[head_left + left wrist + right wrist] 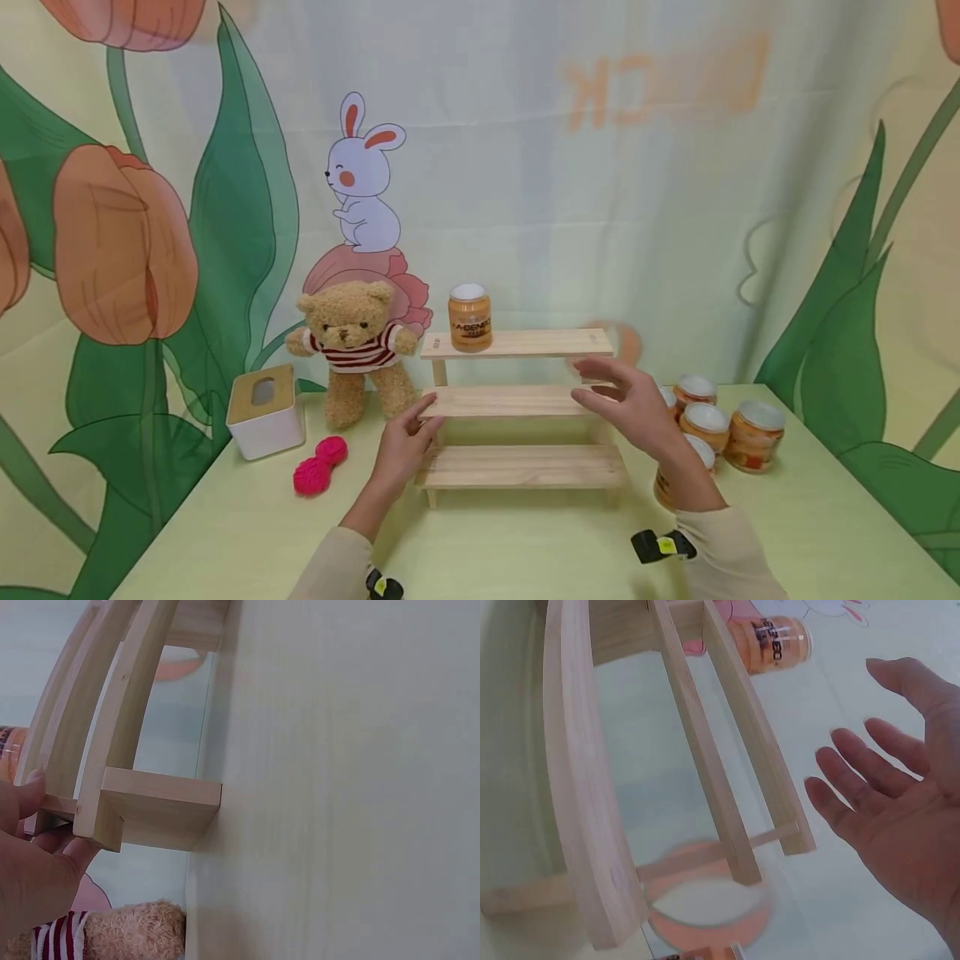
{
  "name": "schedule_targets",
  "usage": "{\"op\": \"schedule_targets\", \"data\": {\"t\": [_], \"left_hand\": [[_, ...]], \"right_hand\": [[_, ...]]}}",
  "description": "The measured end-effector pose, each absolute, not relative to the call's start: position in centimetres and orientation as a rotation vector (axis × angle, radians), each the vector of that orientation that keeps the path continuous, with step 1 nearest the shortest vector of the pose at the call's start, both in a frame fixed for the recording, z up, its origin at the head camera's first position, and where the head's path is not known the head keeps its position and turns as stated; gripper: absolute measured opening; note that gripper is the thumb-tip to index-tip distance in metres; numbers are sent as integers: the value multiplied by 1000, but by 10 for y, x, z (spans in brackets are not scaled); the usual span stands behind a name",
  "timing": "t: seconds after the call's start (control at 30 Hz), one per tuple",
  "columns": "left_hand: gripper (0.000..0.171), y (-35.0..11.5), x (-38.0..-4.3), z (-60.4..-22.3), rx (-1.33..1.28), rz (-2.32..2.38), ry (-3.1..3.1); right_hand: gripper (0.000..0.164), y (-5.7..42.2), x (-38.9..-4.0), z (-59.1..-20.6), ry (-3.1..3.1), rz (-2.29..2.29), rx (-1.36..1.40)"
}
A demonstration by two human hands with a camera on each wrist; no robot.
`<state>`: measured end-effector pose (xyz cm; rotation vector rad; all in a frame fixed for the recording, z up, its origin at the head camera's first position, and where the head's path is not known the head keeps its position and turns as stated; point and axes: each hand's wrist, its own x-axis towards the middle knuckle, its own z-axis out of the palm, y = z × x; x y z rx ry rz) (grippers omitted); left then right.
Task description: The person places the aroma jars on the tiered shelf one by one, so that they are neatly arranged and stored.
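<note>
A three-tier wooden display rack (517,467) stands on the table. At the left end of its middle tier, my left hand (405,446) grips the frame. Thumb and fingers lie on either side of the wood (97,817) in the left wrist view. My right hand (630,404) hovers by the rack's right end with spread, slightly bent fingers and holds nothing. The right wrist view shows the right hand (892,787) apart from the slats (757,742). On the top tier, toward the left, sits an orange jar with a white lid (470,318).
Several similar jars (756,437) stand on the table right of the rack, partly hidden by the right arm. On the left are a teddy bear (348,333) in a striped shirt, a white tissue box (266,425) with a wooden lid and pink yarn balls (313,475). A printed curtain (525,167) hangs behind.
</note>
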<state>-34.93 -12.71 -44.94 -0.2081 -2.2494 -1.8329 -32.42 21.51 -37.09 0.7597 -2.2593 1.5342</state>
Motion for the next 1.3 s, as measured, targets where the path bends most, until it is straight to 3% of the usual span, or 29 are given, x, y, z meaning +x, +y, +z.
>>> {"op": "schedule_targets", "data": {"t": [0.7,1.3], "left_hand": [[45,-129,-347,-450,-206,-1842,-2259],[45,-129,-349,-451,-220,-1852,-2254]], "right_hand": [[49,314,-301,-361,-2453,1106,411],[75,384,-308,-398,-2517,1104,-84]]}}
